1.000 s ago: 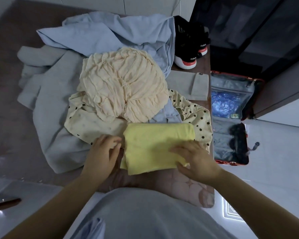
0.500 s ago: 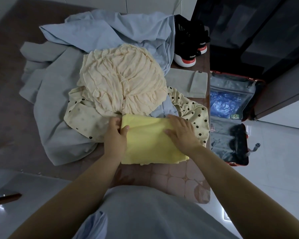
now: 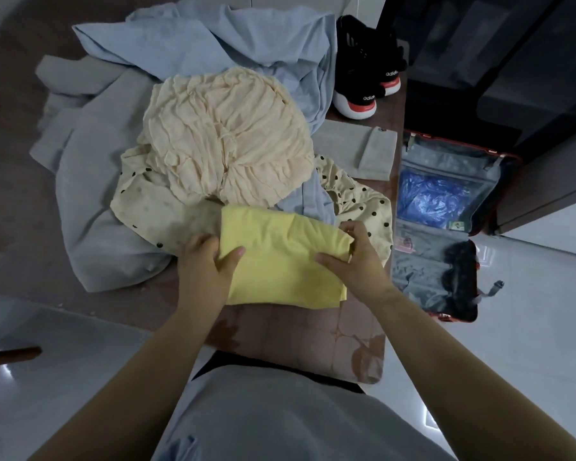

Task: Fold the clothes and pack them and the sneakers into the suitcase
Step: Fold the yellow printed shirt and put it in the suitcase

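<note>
A folded yellow garment (image 3: 280,261) lies at the near edge of the table. My left hand (image 3: 207,264) grips its left edge, thumb on top. My right hand (image 3: 356,254) pinches its far right corner, which is bunched up. Behind it lie a crumpled cream garment (image 3: 226,138), a cream polka-dot garment (image 3: 147,207), a grey garment (image 3: 90,207) and a light blue one (image 3: 213,34). Black sneakers (image 3: 366,71) with white and red soles stand at the table's far right. An open suitcase (image 3: 446,207) lies on the floor to the right.
A folded grey piece (image 3: 363,151) lies near the table's right edge. The suitcase holds a blue plastic bag (image 3: 429,197) and a dark item (image 3: 459,274). The brown table (image 3: 300,341) ends just in front of my body. Dark cabinets (image 3: 499,54) stand beyond the suitcase.
Both hands moved from pressing flat on the yellow garment to gripping its sides. The right hand shifted to the far right corner and bunched it.
</note>
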The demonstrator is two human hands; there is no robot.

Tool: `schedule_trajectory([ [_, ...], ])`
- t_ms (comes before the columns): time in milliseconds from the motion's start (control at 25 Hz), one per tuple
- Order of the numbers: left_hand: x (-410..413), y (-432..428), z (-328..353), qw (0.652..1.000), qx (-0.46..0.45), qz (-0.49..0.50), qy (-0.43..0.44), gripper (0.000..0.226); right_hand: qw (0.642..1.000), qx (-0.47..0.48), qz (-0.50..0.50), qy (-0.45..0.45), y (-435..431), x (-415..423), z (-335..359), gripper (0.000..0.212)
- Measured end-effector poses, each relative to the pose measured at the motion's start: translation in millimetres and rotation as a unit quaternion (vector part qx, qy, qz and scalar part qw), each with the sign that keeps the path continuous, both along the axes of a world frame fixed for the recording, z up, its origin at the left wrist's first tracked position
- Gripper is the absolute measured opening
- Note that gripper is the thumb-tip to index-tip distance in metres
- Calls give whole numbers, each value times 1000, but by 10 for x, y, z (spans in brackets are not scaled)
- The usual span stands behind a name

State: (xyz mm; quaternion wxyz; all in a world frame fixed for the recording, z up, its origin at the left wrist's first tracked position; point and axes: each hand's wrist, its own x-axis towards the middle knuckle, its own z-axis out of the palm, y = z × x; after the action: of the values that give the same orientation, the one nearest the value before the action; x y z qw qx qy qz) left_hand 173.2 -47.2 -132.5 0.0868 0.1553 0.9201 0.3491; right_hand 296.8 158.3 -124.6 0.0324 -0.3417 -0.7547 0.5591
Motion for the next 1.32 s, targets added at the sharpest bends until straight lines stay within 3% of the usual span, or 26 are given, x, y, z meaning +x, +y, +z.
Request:
schedule_trajectory([
  [80, 126, 9, 179, 999, 45, -16, 2, 33, 997, -48, -55, 15, -107, 95, 51, 55],
  [240, 250, 147, 293, 993, 60, -75, -72, 32, 973, -178, -143, 21, -273, 366, 86, 24],
  [360, 259, 468, 292, 988, 46, -111, -96, 30, 946, -219, -237, 9, -149, 583, 119, 33],
  [480, 443, 935, 291, 982, 40, -139, -121, 32, 919, -261, -295, 2, 183, 896, 148, 24],
  [720, 1237, 1973, 104, 978, 54, -127, -156, 31, 859, -395, -316, 79, 1106, 1831, 22, 27],
  [1000, 2244, 3405, -366, 974, 47, -62, -212, 32, 923, -281, -264, -13, 2698, 2669, -312, 28],
  [1320, 2204, 4573, -1083, 959, -60, -71, -267, 40, 934, -250, -239, -87, 3787, 2657, -1084, 22],
])
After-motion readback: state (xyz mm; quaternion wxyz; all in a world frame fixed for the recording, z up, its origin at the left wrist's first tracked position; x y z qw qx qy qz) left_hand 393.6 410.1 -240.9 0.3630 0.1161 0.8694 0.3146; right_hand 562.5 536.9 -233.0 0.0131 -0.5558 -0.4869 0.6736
